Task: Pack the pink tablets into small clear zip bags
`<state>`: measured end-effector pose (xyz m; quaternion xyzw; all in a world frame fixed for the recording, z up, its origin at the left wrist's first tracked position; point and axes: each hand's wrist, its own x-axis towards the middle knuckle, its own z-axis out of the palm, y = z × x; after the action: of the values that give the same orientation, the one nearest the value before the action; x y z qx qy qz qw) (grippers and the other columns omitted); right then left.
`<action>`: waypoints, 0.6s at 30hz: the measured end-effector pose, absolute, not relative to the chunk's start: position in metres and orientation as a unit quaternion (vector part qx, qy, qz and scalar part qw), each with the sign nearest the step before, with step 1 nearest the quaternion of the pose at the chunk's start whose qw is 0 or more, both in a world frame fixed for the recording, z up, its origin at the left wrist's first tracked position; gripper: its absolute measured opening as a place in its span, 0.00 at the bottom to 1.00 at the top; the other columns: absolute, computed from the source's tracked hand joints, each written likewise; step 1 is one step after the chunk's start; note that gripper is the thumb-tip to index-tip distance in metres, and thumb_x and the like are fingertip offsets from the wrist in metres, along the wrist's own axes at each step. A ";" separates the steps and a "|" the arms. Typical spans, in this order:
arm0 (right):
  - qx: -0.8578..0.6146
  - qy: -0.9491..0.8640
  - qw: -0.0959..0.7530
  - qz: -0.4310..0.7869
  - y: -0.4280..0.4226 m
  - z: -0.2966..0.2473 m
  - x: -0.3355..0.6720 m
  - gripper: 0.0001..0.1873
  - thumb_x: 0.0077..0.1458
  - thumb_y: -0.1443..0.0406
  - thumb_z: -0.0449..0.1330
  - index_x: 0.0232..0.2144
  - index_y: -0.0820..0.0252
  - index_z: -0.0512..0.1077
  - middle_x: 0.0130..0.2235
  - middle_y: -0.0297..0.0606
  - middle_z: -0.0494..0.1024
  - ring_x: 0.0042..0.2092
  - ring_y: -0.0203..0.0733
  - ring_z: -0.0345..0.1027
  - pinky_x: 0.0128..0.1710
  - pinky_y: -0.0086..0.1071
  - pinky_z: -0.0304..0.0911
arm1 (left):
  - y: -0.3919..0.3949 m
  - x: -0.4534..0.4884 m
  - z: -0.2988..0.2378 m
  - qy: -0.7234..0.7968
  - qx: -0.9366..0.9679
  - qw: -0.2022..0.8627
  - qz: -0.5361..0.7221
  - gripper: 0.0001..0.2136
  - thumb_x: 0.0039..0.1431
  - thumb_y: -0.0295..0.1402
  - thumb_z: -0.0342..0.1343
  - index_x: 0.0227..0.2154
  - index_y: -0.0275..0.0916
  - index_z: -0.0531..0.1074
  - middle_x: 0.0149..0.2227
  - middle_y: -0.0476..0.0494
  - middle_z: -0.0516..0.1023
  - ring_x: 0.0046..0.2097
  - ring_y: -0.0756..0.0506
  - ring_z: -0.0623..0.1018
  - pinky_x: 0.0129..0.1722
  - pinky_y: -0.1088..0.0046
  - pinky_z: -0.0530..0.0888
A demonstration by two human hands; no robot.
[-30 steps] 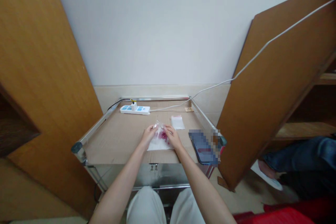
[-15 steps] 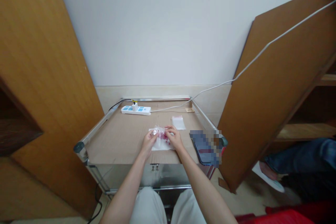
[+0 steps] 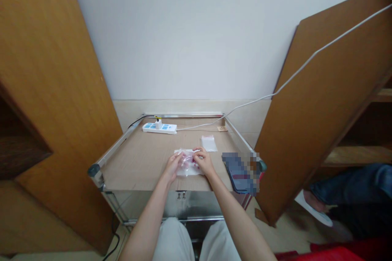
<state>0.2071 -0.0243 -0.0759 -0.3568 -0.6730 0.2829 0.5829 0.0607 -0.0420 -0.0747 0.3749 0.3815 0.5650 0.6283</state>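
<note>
Fingers [image 3: 199, 155] on both hands curl in close, pinching the upper part of a clear plastic bag [image 3: 187, 162] right at the middle of the cart top! Left hand [image 3: 173, 167] works from the left side, right hand [image 3: 203, 163] from the upper right, and the two nearly meet over the plastic. Small red pieces [image 3: 190, 164] show through it, too blurred to call exactly. Beneath the bag sits a white sheet [image 3: 191, 173], laid on brown cardboard [image 3: 137, 163] that covers a steel-framed cart [image 3: 113, 147].

Just beyond the right hand, a small flat plastic bag [image 3: 209, 143] lies on the cardboard. Farther back by the wall, a white power strip [image 3: 159, 128] has a plug in it, and a white cable [image 3: 294, 74] runs from it up across a leaning wooden panel [image 3: 321, 89]. To the right of the hands, a pixelated dark slab [image 3: 237, 173] lies at the cart's edge. Off to the right, another person's jeans [image 3: 349, 183] and white slipper [image 3: 312, 212] are in view, well apart from the hands.
</note>
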 end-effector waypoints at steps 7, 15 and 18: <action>-0.367 -0.664 0.572 0.312 -0.027 -0.075 0.207 0.08 0.45 0.64 0.55 0.21 0.60 0.71 0.36 0.38 0.69 0.32 0.34 0.64 0.30 0.27 0.60 | -0.043 0.061 -0.075 0.382 0.395 0.627 0.553 0.13 0.39 0.37 0.58 0.26 0.33 0.70 0.21 0.47 0.73 0.21 0.52 0.71 0.24 0.77 0.68; -0.351 -0.686 0.562 0.300 -0.030 -0.072 0.207 0.11 0.47 0.62 0.55 0.19 0.60 0.71 0.35 0.39 0.70 0.35 0.36 0.64 0.32 0.28 0.59 | -0.045 0.061 -0.073 0.356 0.432 0.634 0.534 0.12 0.40 0.37 0.58 0.27 0.33 0.71 0.27 0.43 0.75 0.24 0.50 0.73 0.28 0.74 0.69; -0.346 -0.701 0.550 0.293 -0.031 -0.071 0.207 0.12 0.47 0.61 0.54 0.18 0.60 0.71 0.34 0.39 0.70 0.37 0.37 0.64 0.33 0.28 0.59 | -0.045 0.062 -0.072 0.362 0.435 0.620 0.543 0.13 0.40 0.37 0.58 0.28 0.33 0.71 0.28 0.43 0.75 0.25 0.50 0.73 0.28 0.74 0.69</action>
<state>0.2066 -0.0312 -0.0707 -0.3461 -0.7009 0.2935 0.5503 0.0624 -0.0455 -0.0720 0.4353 0.3621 0.5434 0.6198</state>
